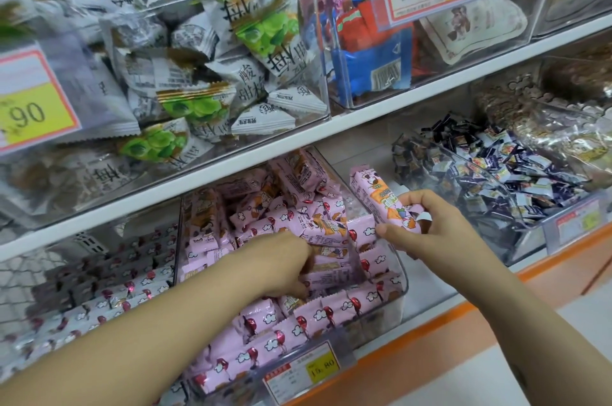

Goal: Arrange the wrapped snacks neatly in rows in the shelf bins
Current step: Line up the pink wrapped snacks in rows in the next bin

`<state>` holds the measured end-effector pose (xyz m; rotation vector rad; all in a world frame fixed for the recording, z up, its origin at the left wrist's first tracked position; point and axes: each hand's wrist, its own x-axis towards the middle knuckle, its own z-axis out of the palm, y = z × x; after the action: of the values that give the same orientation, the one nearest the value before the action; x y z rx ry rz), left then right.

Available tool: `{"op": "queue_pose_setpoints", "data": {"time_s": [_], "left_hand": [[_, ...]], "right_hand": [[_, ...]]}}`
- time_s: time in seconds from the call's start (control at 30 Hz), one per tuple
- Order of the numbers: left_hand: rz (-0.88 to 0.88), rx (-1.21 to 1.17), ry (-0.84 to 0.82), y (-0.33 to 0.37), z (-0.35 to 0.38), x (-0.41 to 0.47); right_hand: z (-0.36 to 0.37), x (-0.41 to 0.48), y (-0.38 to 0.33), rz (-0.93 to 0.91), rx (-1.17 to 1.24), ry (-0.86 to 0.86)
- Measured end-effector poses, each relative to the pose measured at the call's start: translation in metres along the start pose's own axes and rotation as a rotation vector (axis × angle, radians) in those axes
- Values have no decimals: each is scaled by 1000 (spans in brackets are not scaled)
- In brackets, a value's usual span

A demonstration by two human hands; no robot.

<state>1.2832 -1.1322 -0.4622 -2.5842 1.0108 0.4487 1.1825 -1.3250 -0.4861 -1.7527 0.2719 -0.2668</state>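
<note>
Snacks (298,316) in pink wrappers fill the clear bin (401,286), tidy rows at the front, a jumble behind. Left hand (284,259) reaches into the jumble, its fingertips buried among packets, so whether it grips one I can't tell. Right hand (427,226) holds one pink packet (381,203) between thumb and curled fingers, just above the bin's right wall.

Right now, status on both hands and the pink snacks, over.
Left hand dug into the pink packs in the clear bin, grip unclear. Right hand holds one pink bar. Loose heap behind.
</note>
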Motion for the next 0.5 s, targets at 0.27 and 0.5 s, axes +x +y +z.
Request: {"op": "queue_pose_setpoints", "data": {"time_s": [0.27, 0.5], "left_hand": [[-55, 57, 0, 10, 1, 2], [-73, -7, 35, 7, 2, 1]], "right_hand": [[2, -1, 1, -3, -50, 26], [2, -1, -1, -11, -65, 23]]}}
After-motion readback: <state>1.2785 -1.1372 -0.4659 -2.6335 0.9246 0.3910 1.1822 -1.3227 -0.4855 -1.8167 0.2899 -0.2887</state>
